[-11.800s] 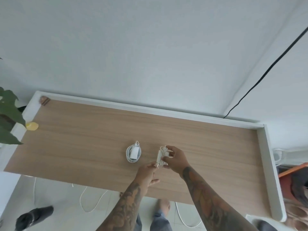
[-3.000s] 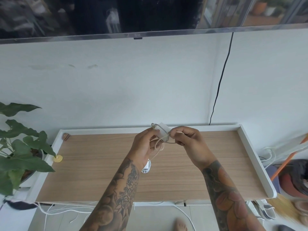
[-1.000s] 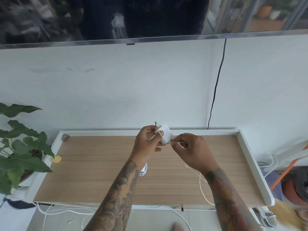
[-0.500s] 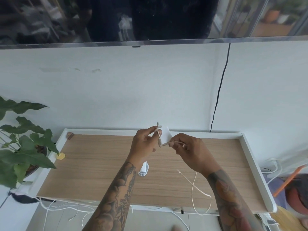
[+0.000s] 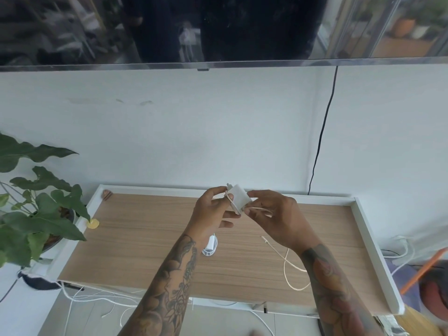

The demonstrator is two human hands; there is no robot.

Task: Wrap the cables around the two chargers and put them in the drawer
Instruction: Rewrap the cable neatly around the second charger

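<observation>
two chargers (image 5: 238,197) (image 5: 210,246) (one's half hidden behind an arm), two hands (image 5: 213,212) (image 5: 278,219), one loose cable (image 5: 287,267), one potted plant (image 5: 36,204), one wooden desk (image 5: 145,238)

No readable text, label or brand anywhere

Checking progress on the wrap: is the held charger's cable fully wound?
No: a long loose cable trails from the charger down onto the table.

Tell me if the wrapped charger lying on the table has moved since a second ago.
No. The wrapped charger sits at the same spot on the table, beside the left forearm; only the camera shifted.
</observation>
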